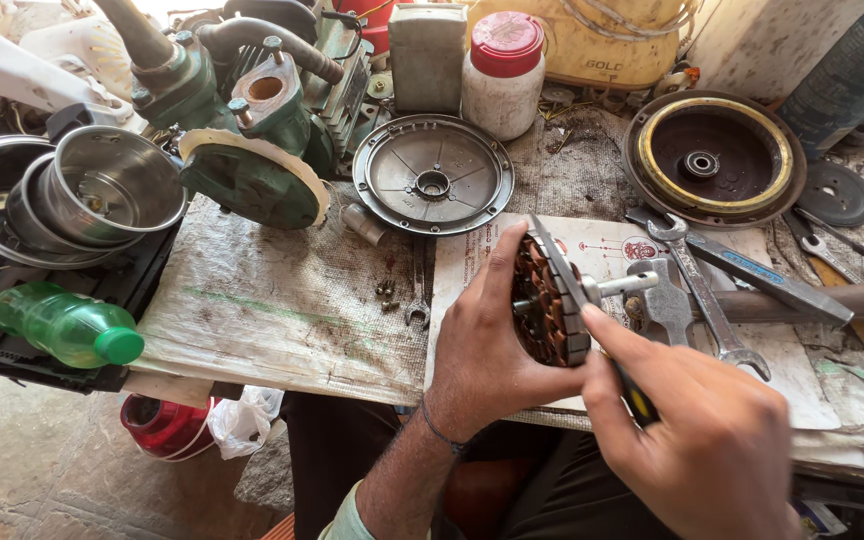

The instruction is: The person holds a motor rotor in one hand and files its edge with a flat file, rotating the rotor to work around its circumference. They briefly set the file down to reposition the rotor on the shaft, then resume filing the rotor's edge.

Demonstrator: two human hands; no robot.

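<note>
Left hand (482, 345): one copper-wound stator (544, 302) is gripped, fingers wrapped round its rim.
Right hand (712, 440): one screwdriver (592, 320) is pinched.
Right: two spanners (697, 290) are laid.
Far: two round covers (433, 174) are seen.

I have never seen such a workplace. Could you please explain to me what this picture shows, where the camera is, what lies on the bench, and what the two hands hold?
The one picture comes from a camera on the person's head, looking down at their own bare hands over a cluttered bench. No robot is there. The left hand holds a round motor part with copper windings and a short shaft, tilted on edge. The right hand holds a thin tool laid across that part. On the bench lie a grey round cover, a dark ring-shaped housing, spanners, a green pump body and a white jar with a red lid. Steel bowls and a green bottle sit at the left.
</note>
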